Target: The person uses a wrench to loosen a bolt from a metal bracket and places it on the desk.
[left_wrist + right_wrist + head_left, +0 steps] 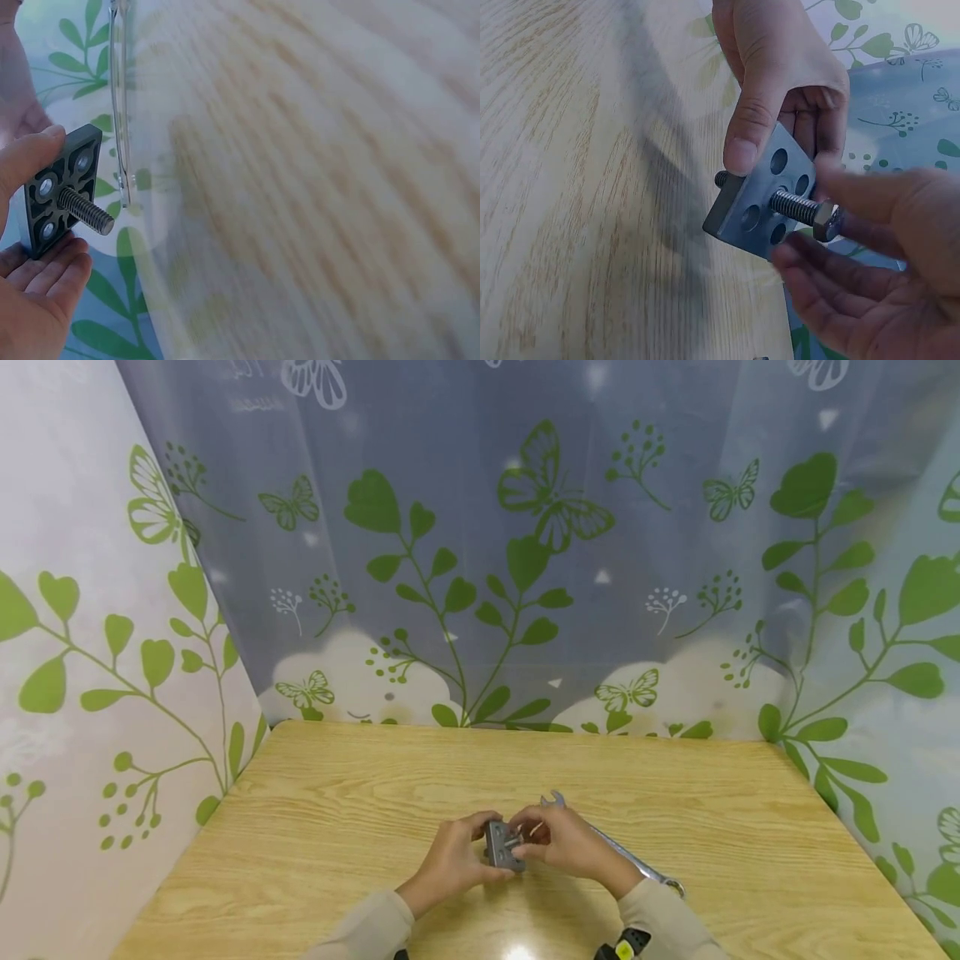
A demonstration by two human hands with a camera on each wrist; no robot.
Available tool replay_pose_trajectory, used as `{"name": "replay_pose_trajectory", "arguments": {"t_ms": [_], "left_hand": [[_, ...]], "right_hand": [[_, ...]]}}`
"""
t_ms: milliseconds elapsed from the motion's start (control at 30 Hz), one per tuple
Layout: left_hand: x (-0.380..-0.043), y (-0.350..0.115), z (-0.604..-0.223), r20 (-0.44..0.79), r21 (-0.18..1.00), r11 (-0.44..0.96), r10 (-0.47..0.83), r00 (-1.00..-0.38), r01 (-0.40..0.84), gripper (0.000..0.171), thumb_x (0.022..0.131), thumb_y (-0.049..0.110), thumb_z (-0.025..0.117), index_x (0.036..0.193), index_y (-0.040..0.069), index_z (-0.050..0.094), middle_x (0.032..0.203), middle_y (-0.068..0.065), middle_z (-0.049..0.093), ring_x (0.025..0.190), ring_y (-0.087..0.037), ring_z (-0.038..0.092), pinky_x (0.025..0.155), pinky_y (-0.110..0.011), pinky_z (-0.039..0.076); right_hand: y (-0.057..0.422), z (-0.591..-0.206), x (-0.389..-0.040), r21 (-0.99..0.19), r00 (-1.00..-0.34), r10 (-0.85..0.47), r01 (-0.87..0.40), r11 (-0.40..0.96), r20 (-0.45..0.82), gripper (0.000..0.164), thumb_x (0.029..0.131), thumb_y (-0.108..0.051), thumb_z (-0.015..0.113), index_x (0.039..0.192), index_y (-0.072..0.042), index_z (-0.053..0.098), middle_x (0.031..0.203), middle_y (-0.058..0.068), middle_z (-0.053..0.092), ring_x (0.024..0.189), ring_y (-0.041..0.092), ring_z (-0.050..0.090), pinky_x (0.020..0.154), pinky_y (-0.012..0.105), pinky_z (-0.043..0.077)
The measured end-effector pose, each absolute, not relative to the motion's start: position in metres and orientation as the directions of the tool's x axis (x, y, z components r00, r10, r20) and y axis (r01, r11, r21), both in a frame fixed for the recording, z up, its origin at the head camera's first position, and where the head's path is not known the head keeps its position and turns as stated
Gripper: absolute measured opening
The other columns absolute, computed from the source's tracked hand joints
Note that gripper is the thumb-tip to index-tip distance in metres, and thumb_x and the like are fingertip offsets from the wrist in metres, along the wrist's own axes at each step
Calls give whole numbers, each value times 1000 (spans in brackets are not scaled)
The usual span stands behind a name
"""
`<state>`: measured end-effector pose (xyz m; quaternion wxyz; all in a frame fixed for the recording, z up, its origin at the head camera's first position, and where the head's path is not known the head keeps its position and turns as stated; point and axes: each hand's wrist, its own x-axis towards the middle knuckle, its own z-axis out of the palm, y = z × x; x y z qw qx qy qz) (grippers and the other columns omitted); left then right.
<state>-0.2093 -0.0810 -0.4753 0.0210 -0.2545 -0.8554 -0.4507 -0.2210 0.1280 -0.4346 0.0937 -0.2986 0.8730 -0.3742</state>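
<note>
My left hand [453, 856] grips a square grey plate [497, 846] by its edges, thumb on one side and fingers on the other. The plate has several round holes, and a hex bolt [802, 210] passes through its middle. In the left wrist view the threaded end of the bolt [90, 211] sticks out from the ribbed face. My right hand [558, 843] is at the head side, its fingers and thumb curled round the bolt head, which shows between them. The right thumb is blurred in the right wrist view.
A combination wrench [626, 853] lies on the wooden table [360, 777] behind and right of my right hand, partly hidden by it. Printed sheets with leaves and butterflies [465, 568] hang at the back and both sides of the table.
</note>
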Motion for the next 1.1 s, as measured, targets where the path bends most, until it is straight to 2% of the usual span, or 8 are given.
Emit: {"name": "replay_pose_trajectory", "arguments": {"t_ms": [133,300,367,433,533,700,900,1100], "left_hand": [[-209,-81,-477,274,758,463,415,-868,461,68,66,16,88,123,-5,57,115,-19,66,103,-34,66,86,-32,57],[-209,-80,-477,270,752,475,410,-871,457,69,65,17,89,122,-5,58,117,-20,65,102,-36,66,85,-32,58],[-209,-79,-478,273,748,480,407,-872,459,68,65,17,89,122,-5,58,117,-19,66,102,-35,66,84,-31,58],[-208,-79,-478,279,744,480,409,-869,465,67,65,16,89,122,-5,59,116,-19,66,102,-34,66,85,-31,57],[-208,-79,-478,283,742,476,416,-864,472,67,66,16,89,121,-5,58,116,-18,66,103,-34,66,85,-31,57],[-207,-79,-479,275,745,473,426,-862,471,67,66,16,88,122,-6,57,115,-19,66,103,-35,66,86,-33,57],[-208,-79,-477,279,748,465,426,-860,473,68,67,17,88,122,-6,57,117,-19,65,104,-35,65,86,-35,57],[-209,-79,-478,278,748,468,423,-863,470,68,66,17,89,122,-6,58,118,-20,65,103,-35,66,85,-33,57]], "right_hand": [[129,-437,-220,-715,-825,-564,-415,562,35,39,96,-37,56,112,-2,65,97,7,69,82,18,66,70,31,57],[128,-437,-219,-725,-857,-514,-376,578,36,49,101,-40,46,81,-1,67,69,6,65,55,8,53,50,21,47],[127,-438,-218,-714,-859,-512,-377,590,31,52,101,-42,45,74,-2,65,62,6,62,51,6,47,47,22,43],[127,-440,-218,-705,-860,-510,-378,600,27,53,100,-42,46,71,-2,65,60,5,62,50,7,47,46,22,43],[126,-440,-218,-694,-859,-511,-383,609,26,45,98,-39,53,74,-3,67,61,3,61,52,7,50,46,22,44],[127,-439,-219,-659,-828,-552,-472,586,102,17,88,-24,70,92,-7,70,80,-3,66,69,6,57,59,22,50],[128,-439,-219,-649,-796,-581,-534,542,169,16,81,-8,75,97,-8,72,92,-5,64,79,7,56,71,27,53],[127,-441,-219,-663,-800,-579,-519,540,154,18,82,-11,75,100,-9,71,92,-5,65,78,8,57,70,27,54]]}}
